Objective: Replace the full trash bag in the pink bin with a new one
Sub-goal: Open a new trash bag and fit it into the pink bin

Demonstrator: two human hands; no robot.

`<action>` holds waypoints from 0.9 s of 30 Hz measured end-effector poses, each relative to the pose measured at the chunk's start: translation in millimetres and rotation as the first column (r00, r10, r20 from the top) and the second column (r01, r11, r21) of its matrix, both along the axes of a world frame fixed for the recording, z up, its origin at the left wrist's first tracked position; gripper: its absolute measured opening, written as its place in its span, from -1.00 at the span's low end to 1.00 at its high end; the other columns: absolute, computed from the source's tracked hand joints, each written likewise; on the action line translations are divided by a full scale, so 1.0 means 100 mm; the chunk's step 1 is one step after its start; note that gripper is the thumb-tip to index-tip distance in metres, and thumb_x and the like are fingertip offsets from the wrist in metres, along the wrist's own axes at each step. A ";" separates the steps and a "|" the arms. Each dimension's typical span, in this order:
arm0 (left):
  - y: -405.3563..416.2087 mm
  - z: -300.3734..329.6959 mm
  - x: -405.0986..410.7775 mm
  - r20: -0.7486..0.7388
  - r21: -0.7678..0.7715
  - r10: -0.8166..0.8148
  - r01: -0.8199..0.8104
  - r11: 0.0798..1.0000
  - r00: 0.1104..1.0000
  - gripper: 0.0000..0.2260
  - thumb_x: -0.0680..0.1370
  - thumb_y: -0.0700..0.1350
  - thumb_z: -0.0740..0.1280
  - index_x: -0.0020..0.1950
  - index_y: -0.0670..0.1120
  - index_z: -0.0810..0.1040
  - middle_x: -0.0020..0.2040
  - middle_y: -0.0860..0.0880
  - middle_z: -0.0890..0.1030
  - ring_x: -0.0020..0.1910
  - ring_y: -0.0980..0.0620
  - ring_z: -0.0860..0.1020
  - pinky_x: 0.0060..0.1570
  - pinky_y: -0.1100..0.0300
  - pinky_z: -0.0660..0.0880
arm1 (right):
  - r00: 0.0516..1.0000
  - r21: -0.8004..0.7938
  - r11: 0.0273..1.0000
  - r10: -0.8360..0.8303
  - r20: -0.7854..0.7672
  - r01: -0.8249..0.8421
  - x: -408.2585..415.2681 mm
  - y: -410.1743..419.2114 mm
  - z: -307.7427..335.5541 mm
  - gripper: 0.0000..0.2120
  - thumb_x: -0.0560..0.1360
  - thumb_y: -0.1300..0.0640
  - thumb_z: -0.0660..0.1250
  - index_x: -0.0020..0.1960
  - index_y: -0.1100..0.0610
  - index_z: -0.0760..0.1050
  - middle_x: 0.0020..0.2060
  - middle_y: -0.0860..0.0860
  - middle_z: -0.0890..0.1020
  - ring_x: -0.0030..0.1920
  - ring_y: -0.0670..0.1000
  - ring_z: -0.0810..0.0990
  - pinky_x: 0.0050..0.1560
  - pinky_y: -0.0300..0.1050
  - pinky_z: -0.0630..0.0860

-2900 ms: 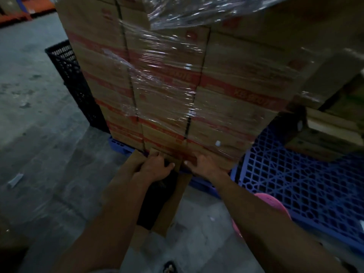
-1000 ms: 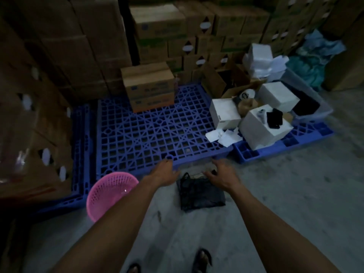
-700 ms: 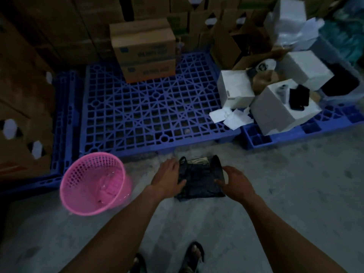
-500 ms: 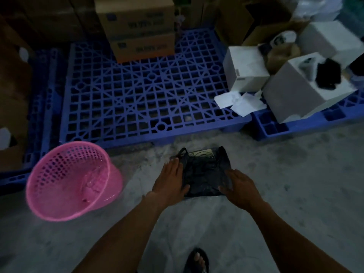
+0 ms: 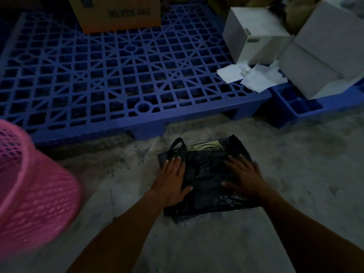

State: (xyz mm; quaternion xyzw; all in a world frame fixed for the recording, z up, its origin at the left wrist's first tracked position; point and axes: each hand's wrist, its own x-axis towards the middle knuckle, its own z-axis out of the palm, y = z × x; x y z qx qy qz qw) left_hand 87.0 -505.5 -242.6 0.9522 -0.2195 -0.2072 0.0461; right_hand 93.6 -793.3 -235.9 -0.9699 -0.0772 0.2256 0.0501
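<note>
A flat pack of black trash bags [image 5: 206, 174] lies on the grey concrete floor in front of me, a handle loop and a pale label showing at its far edge. My left hand [image 5: 173, 180] rests flat on the pack's left side, fingers spread. On the right side lies my right hand [image 5: 242, 176], palm down with fingers spread. The pink mesh bin [image 5: 33, 196] stands tilted at the left edge of the view, apart from both hands; its inside is cut off by the frame.
A blue plastic pallet [image 5: 118, 75] lies just beyond the bags, with a brown cardboard box [image 5: 116, 12] at its far side. White boxes [image 5: 307, 42] and white paper sheets [image 5: 252, 75] sit at the right on a second blue pallet [image 5: 299, 107].
I turned from the wrapped carton stack to the floor by the pallet. Both hands came down onto the black bag pack, and the view dropped closer; the pink bin slid to the left edge.
</note>
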 end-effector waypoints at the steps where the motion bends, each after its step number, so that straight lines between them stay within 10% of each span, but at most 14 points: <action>1: -0.02 -0.17 0.06 0.022 -0.004 -0.006 0.006 1.000 1.000 -0.18 0.57 0.36 -0.06 0.62 -0.18 -0.14 0.62 -0.21 -0.20 0.60 -0.18 -0.21 0.54 -0.08 -0.29 | 1.000 -0.004 1.000 -0.006 0.022 0.006 0.04 -0.03 -0.16 0.11 0.14 -0.69 -0.31 0.59 -0.21 -0.08 0.60 -0.17 -0.15 0.58 0.03 -0.29 0.50 0.34 -0.27; 9: -0.17 -1.12 0.33 0.097 -0.155 0.091 -0.075 0.985 0.991 -0.07 0.38 0.52 -0.21 0.60 0.01 -0.31 0.55 -0.07 -0.44 0.52 -0.14 -0.43 0.41 -0.26 -0.41 | 0.991 0.071 0.990 -0.123 0.053 0.119 0.26 -0.16 -0.93 0.11 0.12 -0.69 0.11 0.49 -0.39 -0.34 0.56 -0.19 -0.34 0.57 0.10 -0.34 0.46 0.43 -0.16; 15: -0.25 -1.29 0.38 0.017 -0.306 0.133 -0.122 0.944 0.991 -0.18 0.56 0.29 0.19 0.63 -0.13 -0.05 0.63 -0.14 -0.06 0.61 -0.13 -0.09 0.56 0.03 -0.05 | 0.986 0.166 0.978 -0.144 0.081 0.129 0.21 -0.05 -1.11 0.17 0.09 -0.73 -0.02 0.58 -0.19 -0.07 0.61 -0.08 -0.01 0.60 0.09 -0.06 0.55 0.23 0.03; 20: -0.25 -1.21 0.53 -0.065 -0.530 0.279 -0.270 0.804 0.958 -0.78 0.54 -0.15 0.39 0.10 -0.26 0.64 0.13 -0.18 0.63 0.19 -0.14 0.58 0.10 0.24 0.41 | 0.975 0.266 0.958 -0.152 0.159 0.106 0.26 0.11 -1.04 -0.47 0.53 0.12 0.41 0.47 0.00 0.39 0.51 0.06 0.34 0.52 0.14 0.28 0.46 0.06 0.32; 27: -0.15 -0.92 0.56 0.012 -0.609 0.381 -0.296 0.736 0.924 -0.85 0.54 -0.16 0.39 0.03 -0.18 0.69 -0.04 -0.12 0.67 0.02 -0.11 0.61 -0.03 0.24 0.36 | 0.950 0.301 0.951 -0.153 0.272 0.067 0.25 0.31 -0.73 -0.66 0.54 0.25 0.37 0.32 0.13 0.57 0.35 0.12 0.55 0.39 0.16 0.49 0.32 0.04 0.47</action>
